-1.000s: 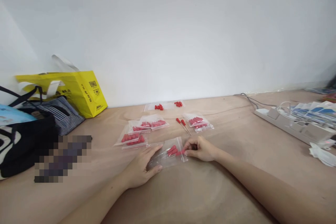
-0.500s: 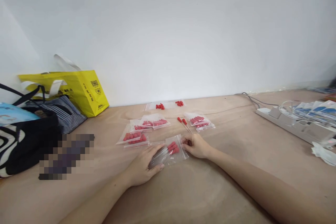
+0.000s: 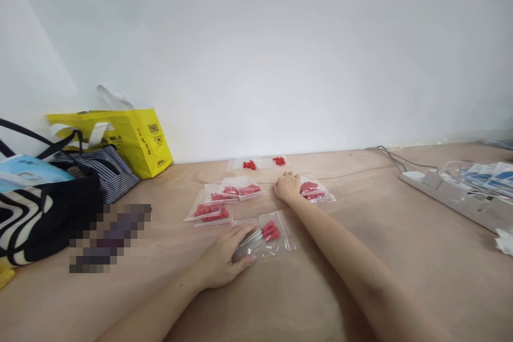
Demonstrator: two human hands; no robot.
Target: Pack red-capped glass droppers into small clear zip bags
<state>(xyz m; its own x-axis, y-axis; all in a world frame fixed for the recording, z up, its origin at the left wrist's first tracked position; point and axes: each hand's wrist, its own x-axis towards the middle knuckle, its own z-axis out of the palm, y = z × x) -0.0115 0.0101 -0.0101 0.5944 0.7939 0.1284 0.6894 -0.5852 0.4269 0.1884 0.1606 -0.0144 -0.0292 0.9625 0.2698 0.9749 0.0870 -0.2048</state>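
A: Left hand (image 3: 224, 263)?

B: Lower centre of frame, lying flat on a clear zip bag (image 3: 269, 236). Fingers (image 3: 242, 246) spread over the bag's left end, pinning it to the desk (image 3: 360, 256). Inside it are thin sticks with red tips, the red ends toward the bag's right side.

A: Right hand (image 3: 287, 186)?

B: Stretched up to mid-frame, just left of two stacked bags of red pieces (image 3: 315, 190). Fingers curled down onto the desk. Whether they pinch anything, I cannot tell; the knuckles hide it.

A: Step?

B: Looks like bag filling, with the right hand fetching the next item while the left keeps the bag in place. That is my judgement, not a thing seen.

A: Next move calls for?

B: Probably a light pinch on something thin, then carrying it back to the bag's right edge. The left hand would need to hold the bag steady and its mouth open.

A: Other stuff?

B: More filled bags (image 3: 224, 200) left of centre, loose red caps (image 3: 264, 162) by the wall, yellow paper bag (image 3: 120, 139) and striped tote (image 3: 100, 171) at left, power strip (image 3: 452, 197) at right.
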